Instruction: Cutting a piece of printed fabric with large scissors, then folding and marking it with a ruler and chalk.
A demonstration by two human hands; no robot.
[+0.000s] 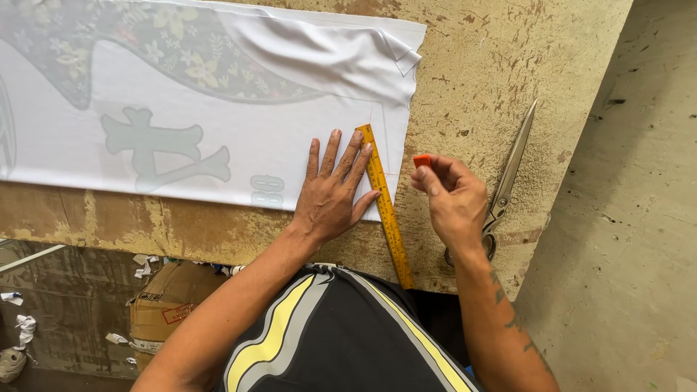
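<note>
My left hand lies flat, fingers spread, on a white fabric piece with a faint floral and cross print showing through. Its fingertips press a yellow ruler that runs along the fabric's right edge and past the table's front. My right hand is just right of the ruler and pinches a small orange piece of chalk between thumb and fingers, held above the bare table.
Long metal scissors lie on the worn tan table right of my right hand, handles partly hidden under it. A cardboard box and paper scraps sit on the floor at lower left. Concrete floor lies to the right.
</note>
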